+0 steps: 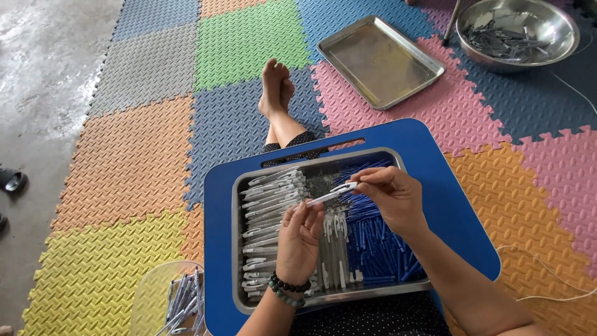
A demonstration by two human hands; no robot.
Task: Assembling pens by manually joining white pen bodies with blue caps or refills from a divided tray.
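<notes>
- Seated person, lap tray [435,205] blue, metal pan [236,249] on it.
- Left hand [298,239] & right hand [392,196] share one white pen barrel [333,194], fingers pinched at each end, raised over pan, likely for fitting.
- Pan: white barrels [270,211] stacked left, blue refills [379,249] right, sorted w/in easy reach.
- Empty metal tray [379,62], steel bowl [516,31] w/ parts on foam mat floor [137,155] ahead.
</notes>
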